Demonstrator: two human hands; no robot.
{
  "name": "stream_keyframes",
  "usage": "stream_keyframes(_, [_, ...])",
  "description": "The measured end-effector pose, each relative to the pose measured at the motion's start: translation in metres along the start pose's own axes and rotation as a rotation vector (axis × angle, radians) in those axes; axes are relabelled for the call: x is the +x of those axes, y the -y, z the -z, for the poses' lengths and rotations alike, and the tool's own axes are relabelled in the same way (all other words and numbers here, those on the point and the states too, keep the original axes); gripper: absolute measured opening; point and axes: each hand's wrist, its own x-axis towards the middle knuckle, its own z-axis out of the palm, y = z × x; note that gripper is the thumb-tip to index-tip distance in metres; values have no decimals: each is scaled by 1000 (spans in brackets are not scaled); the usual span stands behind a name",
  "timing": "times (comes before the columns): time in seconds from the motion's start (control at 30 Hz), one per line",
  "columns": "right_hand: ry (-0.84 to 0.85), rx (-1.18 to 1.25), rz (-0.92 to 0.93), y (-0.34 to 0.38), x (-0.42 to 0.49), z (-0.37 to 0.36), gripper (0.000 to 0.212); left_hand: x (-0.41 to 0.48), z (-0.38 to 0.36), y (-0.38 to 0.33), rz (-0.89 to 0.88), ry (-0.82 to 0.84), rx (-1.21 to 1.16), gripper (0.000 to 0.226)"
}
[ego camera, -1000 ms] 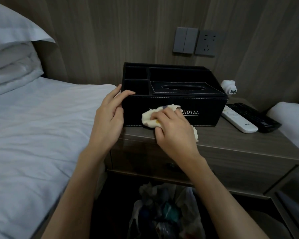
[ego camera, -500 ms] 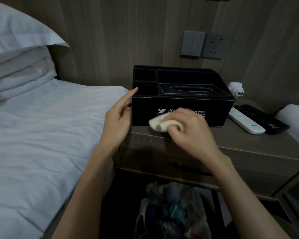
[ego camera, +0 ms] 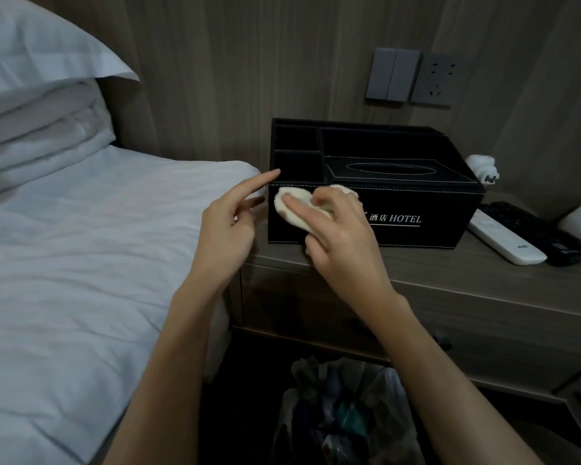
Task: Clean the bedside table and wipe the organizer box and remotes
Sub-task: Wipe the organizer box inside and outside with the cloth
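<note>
Black stitched-leather organizer box (ego camera: 416, 209) sits left on the wooden bedside table (ego camera: 450, 273), and we judge we're mid-wipe on its front: right hand (ego camera: 339, 239) grips a cream cloth (ego camera: 292, 206) there, left hand (ego camera: 228, 229) open, forefinger steadying the corner; slim white remote (ego camera: 503, 239), black remote (ego camera: 544, 233) and tabletop look not yet done.

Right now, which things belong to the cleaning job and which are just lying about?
Job: cloth in right hand, box touched by left hand, white remote, black remote, table.
Lying about: pillows, bed, adapter, switch, socket, bin bag.
</note>
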Motion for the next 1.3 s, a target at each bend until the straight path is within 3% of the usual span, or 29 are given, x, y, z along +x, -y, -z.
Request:
stream_keyframes(0.3, [244, -118, 14, 11, -12, 4, 40, -5, -2, -9, -10, 25, 17, 74])
stream_keyframes(0.47, [420, -25, -130, 14, -4, 24, 35, -5, 0, -9, 29, 62, -39, 76])
stream_keyframes(0.53, [388, -1, -169, 16, -5, 31, 32, -5, 2, -8, 44, 79, -63, 78])
stream_keyframes(0.67, [44, 56, -72, 28, 2, 36, 37, -3, 6, -3, 65, 83, -124, 78])
stream_keyframes(0.73, [-27, 16, -1, 32, 13, 31, 43, -2, 8, -1, 72, 79, -127, 76])
stream_keyframes(0.97, [57, -202, 11, 26, 12, -16, 64, -1, 9, -2, 109, 70, -165, 75])
stream_keyframes(1.1, [43, -174, 65, 21, 2, -24, 56, 1, 10, -2, 106, 80, -175, 77])
stream_keyframes(1.3, [172, -134, 32, 22, -7, -23, 47, -1, 7, -4, 97, 57, -118, 78])
